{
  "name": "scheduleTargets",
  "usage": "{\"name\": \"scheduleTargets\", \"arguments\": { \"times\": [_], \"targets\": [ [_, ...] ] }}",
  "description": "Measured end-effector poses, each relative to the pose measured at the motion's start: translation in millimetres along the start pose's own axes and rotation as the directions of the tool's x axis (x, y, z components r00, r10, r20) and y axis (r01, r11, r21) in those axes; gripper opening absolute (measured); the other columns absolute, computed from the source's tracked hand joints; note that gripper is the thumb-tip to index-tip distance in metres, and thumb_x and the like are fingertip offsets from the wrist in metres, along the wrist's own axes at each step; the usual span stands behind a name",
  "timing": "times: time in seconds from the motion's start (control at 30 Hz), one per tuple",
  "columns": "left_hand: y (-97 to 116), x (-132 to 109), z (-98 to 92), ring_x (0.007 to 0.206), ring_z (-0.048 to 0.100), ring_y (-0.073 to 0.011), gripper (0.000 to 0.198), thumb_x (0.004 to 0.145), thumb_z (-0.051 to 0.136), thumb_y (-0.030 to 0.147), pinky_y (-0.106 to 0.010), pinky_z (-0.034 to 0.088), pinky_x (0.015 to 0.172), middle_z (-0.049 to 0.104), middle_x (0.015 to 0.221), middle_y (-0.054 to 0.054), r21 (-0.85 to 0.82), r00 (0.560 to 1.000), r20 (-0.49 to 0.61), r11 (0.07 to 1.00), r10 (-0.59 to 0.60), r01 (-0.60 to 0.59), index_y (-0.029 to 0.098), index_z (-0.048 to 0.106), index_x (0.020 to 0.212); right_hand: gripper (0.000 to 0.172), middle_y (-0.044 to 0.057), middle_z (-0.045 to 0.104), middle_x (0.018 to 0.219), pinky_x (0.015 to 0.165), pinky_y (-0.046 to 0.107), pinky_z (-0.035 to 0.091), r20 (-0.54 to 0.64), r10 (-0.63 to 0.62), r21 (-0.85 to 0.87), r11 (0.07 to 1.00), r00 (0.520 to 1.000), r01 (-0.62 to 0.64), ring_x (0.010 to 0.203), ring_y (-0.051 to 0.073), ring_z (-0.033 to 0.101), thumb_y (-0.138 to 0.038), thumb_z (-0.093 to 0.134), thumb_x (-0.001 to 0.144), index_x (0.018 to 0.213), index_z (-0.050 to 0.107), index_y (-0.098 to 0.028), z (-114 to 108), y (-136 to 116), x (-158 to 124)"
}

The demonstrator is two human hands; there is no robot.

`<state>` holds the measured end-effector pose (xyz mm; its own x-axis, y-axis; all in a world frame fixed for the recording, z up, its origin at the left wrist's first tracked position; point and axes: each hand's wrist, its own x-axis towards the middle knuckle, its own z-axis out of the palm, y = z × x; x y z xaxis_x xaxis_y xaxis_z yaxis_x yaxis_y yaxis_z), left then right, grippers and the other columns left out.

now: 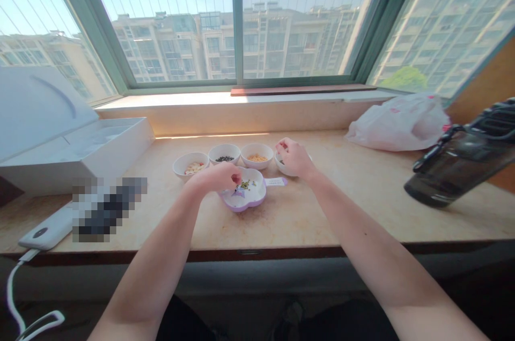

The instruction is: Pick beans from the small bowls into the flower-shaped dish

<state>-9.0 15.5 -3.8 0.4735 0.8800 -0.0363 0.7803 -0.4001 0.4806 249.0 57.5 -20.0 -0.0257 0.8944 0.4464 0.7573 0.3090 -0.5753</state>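
My left hand (223, 176) is over the left part of a purple-and-white dish (245, 206), its fingers curled together; anything inside them is hidden. Small green beans (244, 184) lie in the dish. Above the rightmost white bowl (286, 170) is my right hand (295, 157), fingertips pinched at the bowl's left side. It covers most of that bowl, where a few dark bits show. To the left stand three more white bowls: one with yellow grains (256, 158), one with black beans (224, 158), and one with pale flat pieces (194, 168), partly behind my left wrist.
The dish's handle (277, 182) points right. An open white box (116, 137) stands at left, with a white power bank (50, 225) and cable before it. At right are a plastic bag (398, 122) and a dark bottle (454, 164). A window rises behind the tabletop (341, 212).
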Motion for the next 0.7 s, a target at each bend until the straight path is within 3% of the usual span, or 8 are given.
{"name": "scheduleTargets", "arguments": {
  "times": [0.17,0.4,0.53,0.7],
  "targets": [
    [5.8,-2.0,4.5,0.058,0.054,-0.0144,0.020,0.062,0.059,0.009,-0.026,0.035,0.054,0.069,0.069,-0.001,0.091,0.998,0.063,0.996,-0.005,0.000,0.023,0.073,0.069,0.019,0.011,0.075,0.099,0.077,0.032,0.042,0.031,0.065,-0.199,0.978,0.997,-0.058,0.094,0.025,0.066,-0.025,0.052,0.094,0.089,0.070,-0.020,-4.9,11.7,3.8],
    [2.3,2.8,13.7,0.050,0.048,-0.0125,0.015,0.063,0.065,0.008,-0.025,0.028,0.047,0.060,0.055,0.001,0.031,0.995,0.052,0.995,0.089,-0.090,0.021,0.066,0.058,0.020,0.012,0.076,0.098,0.071,0.033,0.042,0.035,0.149,-0.343,0.931,0.988,-0.128,0.091,0.026,0.067,-0.024,0.055,0.091,0.091,0.074,-0.020,-11.4,22.7,6.7],
    [8.2,0.7,13.5,0.055,0.051,-0.0138,0.016,0.071,0.059,0.006,-0.028,0.031,0.051,0.063,0.064,-0.001,0.173,0.994,0.110,0.984,0.028,-0.047,0.020,0.061,0.063,0.021,0.012,0.076,0.099,0.071,0.033,0.043,0.062,0.158,-0.362,0.924,0.985,-0.125,0.093,0.026,0.068,-0.025,0.055,0.092,0.092,0.075,-0.019,-12.4,21.4,6.1],
    [17.6,-1.5,12.2,0.068,0.054,-0.0171,0.018,0.085,0.046,0.013,-0.031,0.042,0.066,0.066,0.085,-0.004,0.320,0.979,0.198,0.940,0.054,-0.117,0.020,0.062,0.084,0.023,0.010,0.075,0.105,0.077,0.032,0.046,0.067,0.168,-0.343,0.929,0.984,-0.136,0.099,0.026,0.068,-0.030,0.056,0.092,0.105,0.072,-0.019,-10.7,18.4,4.9]
  ]
}}
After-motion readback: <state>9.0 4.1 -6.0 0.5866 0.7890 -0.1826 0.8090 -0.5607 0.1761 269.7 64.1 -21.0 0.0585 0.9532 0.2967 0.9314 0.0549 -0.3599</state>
